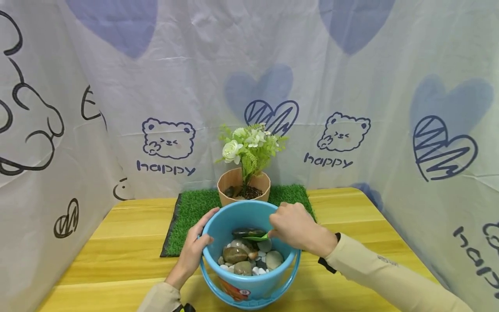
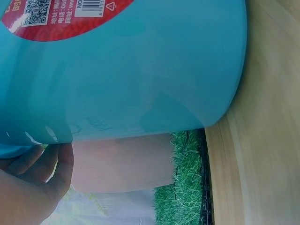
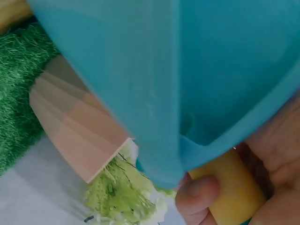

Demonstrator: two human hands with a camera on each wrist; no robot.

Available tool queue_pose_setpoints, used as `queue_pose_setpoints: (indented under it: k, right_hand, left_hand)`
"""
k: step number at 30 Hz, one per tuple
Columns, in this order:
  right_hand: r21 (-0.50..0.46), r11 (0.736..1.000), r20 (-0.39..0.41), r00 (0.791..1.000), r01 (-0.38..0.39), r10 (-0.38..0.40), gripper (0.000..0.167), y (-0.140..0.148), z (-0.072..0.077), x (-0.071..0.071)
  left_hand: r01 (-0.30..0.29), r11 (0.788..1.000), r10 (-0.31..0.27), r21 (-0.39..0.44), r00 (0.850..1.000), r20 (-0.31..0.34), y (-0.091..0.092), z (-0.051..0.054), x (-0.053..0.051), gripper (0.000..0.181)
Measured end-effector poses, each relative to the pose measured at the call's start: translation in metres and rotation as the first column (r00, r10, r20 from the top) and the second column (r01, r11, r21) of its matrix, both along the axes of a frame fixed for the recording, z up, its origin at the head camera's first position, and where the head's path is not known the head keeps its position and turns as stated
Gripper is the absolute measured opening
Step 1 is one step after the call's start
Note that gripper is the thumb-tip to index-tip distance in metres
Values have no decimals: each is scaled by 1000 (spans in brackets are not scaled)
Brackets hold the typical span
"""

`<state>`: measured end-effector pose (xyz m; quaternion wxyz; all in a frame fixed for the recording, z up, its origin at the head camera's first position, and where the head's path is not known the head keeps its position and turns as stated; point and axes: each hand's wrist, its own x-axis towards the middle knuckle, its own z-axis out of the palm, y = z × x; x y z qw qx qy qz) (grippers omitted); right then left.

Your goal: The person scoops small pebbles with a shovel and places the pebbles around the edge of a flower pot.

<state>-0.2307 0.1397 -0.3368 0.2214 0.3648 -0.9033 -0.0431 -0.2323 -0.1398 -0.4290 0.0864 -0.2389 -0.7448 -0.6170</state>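
A light-blue bucket (image 1: 249,281) stands on the table, holding several stones (image 1: 235,255) and small white pebbles. My left hand (image 1: 192,245) grips its left rim, thumb over the inside and fingers against the outer wall; the left wrist view shows those fingers (image 2: 61,164) on the wall. Over the right rim, my right hand (image 1: 294,225) holds a small shovel with a yellow handle (image 3: 234,187). The shovel's green blade (image 1: 257,238) reaches down into the bucket by a dark, shiny stone (image 1: 247,232). My right hand hides most of the shovel in the head view.
Behind the bucket, a tan flowerpot (image 1: 225,184) with dark soil, a few stones and white flowers (image 1: 249,145) stands on a green turf mat (image 1: 187,229). The yellow wooden table (image 1: 128,242) is bordered by a printed cloth (image 1: 218,56). The bucket's handle hangs at its front.
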Motion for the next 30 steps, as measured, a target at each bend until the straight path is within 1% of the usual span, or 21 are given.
queue_pose_setpoints:
  k: [3,6,10,13,15,19,21,22,24,28,30]
  right_hand:
    - [4,1000,-55,998,-20,20,53,1,-6,-1]
    - [0,999,-107,993,-53,53,45,2,-8,-4]
    - [-3,995,-129,987,-98,97,31,5,-6,-10]
    - [2,989,-157,977,-145,144,26,9,-6,-15]
    - [10,981,-201,961,-193,191,25,12,-7,-17]
    - [17,958,-282,918,-286,279,24,16,-8,-25]
    - [9,950,-296,907,-311,300,23,18,-8,-29]
    - [3,948,-295,906,-317,303,22,19,-8,-30]
    - [3,952,-282,913,-307,295,21,20,-8,-32]
    - [67,970,-258,935,-232,242,24,19,-6,-32]
    - [104,975,-248,944,-198,218,24,19,-5,-32]
  left_hand:
    - [6,1000,-6,1,1000,-3,0,-1,1,72]
    - [11,1000,-11,0,1000,-12,0,0,0,72]
    - [12,1000,-12,-3,1000,-16,0,1,-2,72]
    - [5,1000,-5,-6,1000,-10,1,2,-1,73]
    - [-1,1000,1,-9,1000,-7,1,1,-1,73]
    - [-6,1000,6,-7,1000,-10,1,1,1,73]
    - [-3,1000,2,-5,1000,-12,1,1,1,73]
    - [0,1000,0,-4,1000,-13,0,1,1,72]
    - [3,1000,-3,-3,1000,-13,0,1,0,72]
    - [-4,1000,4,-3,1000,-11,1,0,0,72]
    - [-2,1000,2,-1,1000,-8,1,-1,0,72]
